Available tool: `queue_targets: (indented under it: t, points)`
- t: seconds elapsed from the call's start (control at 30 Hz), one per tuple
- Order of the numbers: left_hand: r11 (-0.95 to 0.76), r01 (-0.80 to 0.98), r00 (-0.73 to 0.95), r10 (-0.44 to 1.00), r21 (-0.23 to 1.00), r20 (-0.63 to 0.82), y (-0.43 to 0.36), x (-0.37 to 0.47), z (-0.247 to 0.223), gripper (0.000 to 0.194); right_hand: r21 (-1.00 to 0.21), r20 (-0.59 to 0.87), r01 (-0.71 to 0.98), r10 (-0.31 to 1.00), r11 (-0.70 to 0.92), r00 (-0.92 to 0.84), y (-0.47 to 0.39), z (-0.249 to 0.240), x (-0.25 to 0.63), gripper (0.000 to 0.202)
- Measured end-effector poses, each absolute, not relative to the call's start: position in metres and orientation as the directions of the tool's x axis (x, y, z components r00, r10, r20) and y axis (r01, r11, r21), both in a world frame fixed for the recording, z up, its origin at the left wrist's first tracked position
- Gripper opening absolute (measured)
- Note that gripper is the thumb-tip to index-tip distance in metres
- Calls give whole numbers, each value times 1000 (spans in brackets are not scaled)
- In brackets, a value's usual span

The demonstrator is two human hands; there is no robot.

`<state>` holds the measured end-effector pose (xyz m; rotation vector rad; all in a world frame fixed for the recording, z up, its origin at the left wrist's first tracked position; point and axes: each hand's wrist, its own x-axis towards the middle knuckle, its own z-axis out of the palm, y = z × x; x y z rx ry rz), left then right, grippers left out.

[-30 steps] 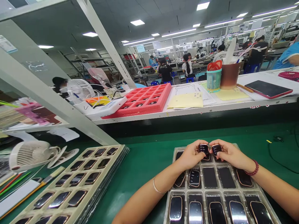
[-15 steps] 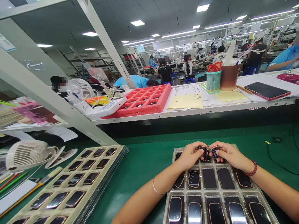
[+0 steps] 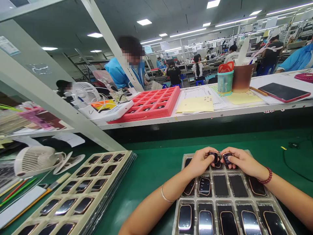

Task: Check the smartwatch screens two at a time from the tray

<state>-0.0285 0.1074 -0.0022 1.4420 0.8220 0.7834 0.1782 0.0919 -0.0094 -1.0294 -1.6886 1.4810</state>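
Observation:
Over the back row of a clear plastic tray (image 3: 212, 204), my left hand (image 3: 201, 160) pinches a small dark watch (image 3: 214, 157) with a gold rim. Close beside it, my right hand (image 3: 241, 160) holds another watch (image 3: 227, 158), whose lit screen shows small text. Part of a further watch shows in the tray between my hands. In the middle row, a watch with a lit screen (image 3: 204, 186) lies left of two pockets with only dark lining. Several dark-screened watches fill the front row.
A stack of cream trays (image 3: 70, 192) with several watches stands at left, beside a brush (image 3: 57, 182) and a white fan (image 3: 36, 160). On the shelf are a red foam tray (image 3: 156, 102), cups (image 3: 225, 81) and a tablet (image 3: 283, 91). A person in blue (image 3: 124, 70) is behind the shelf.
The person in blue behind the shelf has risen from a bent-down position. The view has shifted slightly. Both my hands keep hold of their watches in nearly the same place.

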Motion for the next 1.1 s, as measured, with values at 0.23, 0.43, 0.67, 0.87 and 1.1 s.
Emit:
queue_targets:
  t: [0.23, 0.43, 0.67, 0.87, 1.1]
  points:
    - [-9, 51, 512, 859, 999, -18, 108, -28, -5, 22, -990, -18, 134, 885, 51, -465, 91, -9, 178, 22]
    - [-65, 124, 459, 889, 990, 1, 109, -29, -8, 37, -992, 34, 93, 906, 81, -423, 92, -9, 177, 35]
    - [-62, 65, 436, 899, 996, 28, 110, -30, -5, 31, -989, 40, 107, 870, 106, -492, 88, -6, 176, 32]
    - [-76, 59, 442, 896, 995, 42, 109, -29, -4, 32, -992, 31, 95, 891, 83, -453, 90, -8, 177, 34]
    - [-88, 52, 457, 888, 995, 54, 110, -29, -7, 36, -991, 13, 116, 894, 73, -448, 89, -7, 176, 35]
